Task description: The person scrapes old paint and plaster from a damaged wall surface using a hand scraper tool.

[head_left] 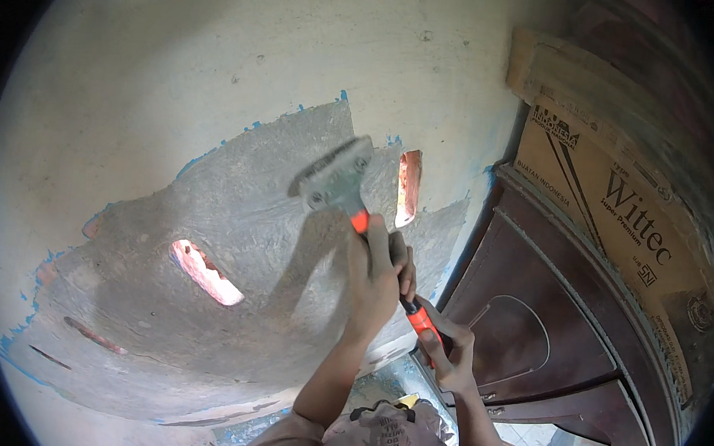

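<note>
A long-handled scraper (pixel 335 177) with a wide metal head and an orange-and-black handle is held against or just over the rough grey, stripped patch of the wall (pixel 253 176). My left hand (pixel 379 269) is closed round the handle below the head. My right hand (pixel 447 351) grips the orange lower end of the handle. Two narrow slots, a left one (pixel 205 269) and an upright right one (pixel 408 187), show pinkish red and bright inside. Pale paint with blue flecks borders the grey patch.
A dark brown wooden cabinet (pixel 507 314) with curved wire-like handles stands to the right. A flat brown printed cardboard piece (pixel 582 155) is along its upper part, beside the wall. Blue and white flecks lie on the floor (pixel 388 384) below.
</note>
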Available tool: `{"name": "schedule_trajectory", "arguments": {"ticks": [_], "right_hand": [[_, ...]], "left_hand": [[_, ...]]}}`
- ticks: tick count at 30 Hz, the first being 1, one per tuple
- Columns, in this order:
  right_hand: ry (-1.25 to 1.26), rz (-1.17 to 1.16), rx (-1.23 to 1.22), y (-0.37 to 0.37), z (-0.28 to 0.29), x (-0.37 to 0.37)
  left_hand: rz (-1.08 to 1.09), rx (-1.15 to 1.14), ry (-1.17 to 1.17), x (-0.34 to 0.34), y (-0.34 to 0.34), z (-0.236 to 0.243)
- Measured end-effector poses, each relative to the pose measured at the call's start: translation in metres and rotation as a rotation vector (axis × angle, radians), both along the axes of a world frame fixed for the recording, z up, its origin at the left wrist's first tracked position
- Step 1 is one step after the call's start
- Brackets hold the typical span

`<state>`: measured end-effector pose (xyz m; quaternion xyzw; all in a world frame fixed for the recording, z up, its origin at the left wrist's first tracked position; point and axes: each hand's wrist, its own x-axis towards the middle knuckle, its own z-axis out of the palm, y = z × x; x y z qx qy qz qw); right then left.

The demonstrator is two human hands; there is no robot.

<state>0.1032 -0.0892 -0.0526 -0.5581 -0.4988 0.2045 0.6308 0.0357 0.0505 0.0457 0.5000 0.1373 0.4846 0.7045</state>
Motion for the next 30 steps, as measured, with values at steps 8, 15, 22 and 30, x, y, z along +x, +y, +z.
{"name": "schedule_trajectory", "arguments": {"ticks": [8, 15, 22, 30], "right_hand": [[0.035, 0.005, -0.018, 0.001, 0.018, -0.005], [0.074, -0.014, -0.048, -0.01, 0.005, -0.012], [-0.011, -0.01, -0.077, -0.017, 0.005, -0.002], [-0.015, 0.022, -0.063, -0.014, 0.009, 0.004]], "left_hand": [[-0.038, 0.025, -0.021, -0.002, 0.01, 0.009], [-0.022, -0.003, 0.013, -0.002, 0.002, -0.013], [0.03, -0.088, -0.005, 0.001, -0.007, -0.016], [0.06, -0.056, -0.028, 0.005, -0.009, -0.011]]}}
